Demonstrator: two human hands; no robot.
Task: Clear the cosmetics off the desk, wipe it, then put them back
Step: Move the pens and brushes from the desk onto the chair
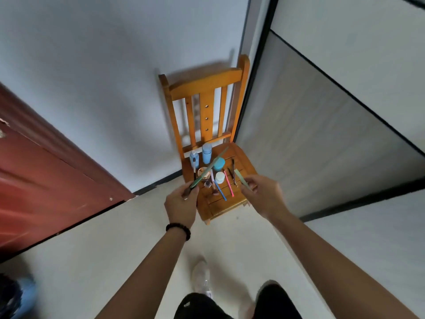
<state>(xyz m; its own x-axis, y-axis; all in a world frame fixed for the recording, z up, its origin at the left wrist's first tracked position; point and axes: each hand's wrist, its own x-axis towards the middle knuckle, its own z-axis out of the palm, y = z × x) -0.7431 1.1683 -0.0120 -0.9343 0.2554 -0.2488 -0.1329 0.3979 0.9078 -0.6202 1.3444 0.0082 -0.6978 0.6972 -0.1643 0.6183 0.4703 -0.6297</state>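
- The cosmetics sit on the slatted seat of a wooden chair [207, 83] standing in a corner against the wall.
- Two light-blue bottles [207, 153] stand upright at the back of the seat. Just beside them are a teal jar [219, 163] and a smaller white jar [220, 177].
- A pink pencil [229, 183] and a blue pencil [220, 191] lie flat nearer the front, almost parallel.
- The left hand [181, 203] has its grip clamped on a long green stick [215, 162] that slants up over the jars. A dark bead bracelet [179, 228] circles the wrist.
- The right hand [262, 194] has its grip pinched on a short pale-green piece [241, 177] above the seat's right side.
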